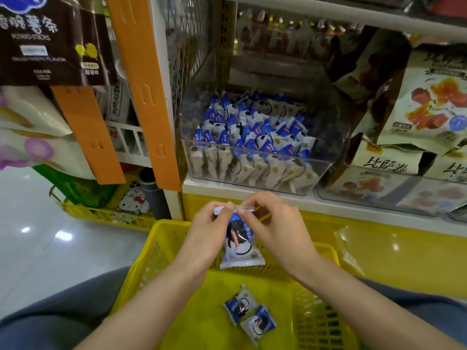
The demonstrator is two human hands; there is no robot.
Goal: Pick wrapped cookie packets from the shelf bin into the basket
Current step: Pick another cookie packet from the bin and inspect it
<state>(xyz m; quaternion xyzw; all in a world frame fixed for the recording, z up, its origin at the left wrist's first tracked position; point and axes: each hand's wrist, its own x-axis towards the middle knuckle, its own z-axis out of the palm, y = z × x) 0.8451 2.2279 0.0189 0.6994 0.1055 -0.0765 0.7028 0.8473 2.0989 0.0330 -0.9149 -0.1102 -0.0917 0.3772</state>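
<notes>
Item 1. Lap (50, 319), in dark cloth, at the lower corners either side of the basket.

Item 2. Yellow plastic basket (207, 309), slotted walls, between the knees. Contents: two cookie packets, one (240, 308) overlapping the other (259, 323), lying flat on the basket floor right of centre, printed faces up, long axes slanting from upper left to lower right.

Item 3. Held cookie packet (240, 246), blue and white, in the air above the basket's far wall. The long axis is near vertical, the printed face is toward the camera and the bottom seam hangs downward. The left hand (209, 231) pinches the left end of its top seam and the right hand (275, 226) pinches the right end. Both sets of fingers are curled, and the forearms cross the basket from below.

Item 4. White shelf edge (303, 200), just beyond the hands, with a yellow panel beneath it.

Item 5. Clear shelf bin (336, 137) on that shelf, open on top. Contents: many like packets (252, 127), packed upright in rows, blue ends up.

Item 6. Neighbouring clear bin (379, 195), to the right, with printed snack bags (429, 104) stacked in and above it.

Item 7. Orange strips (141, 92), left of the shelf bin, with dark potato-stick bags (38, 39) hanging beyond them.

Item 8. Yellow crate (106, 215) on the glossy floor (38, 243), lower left, holding assorted goods.
</notes>
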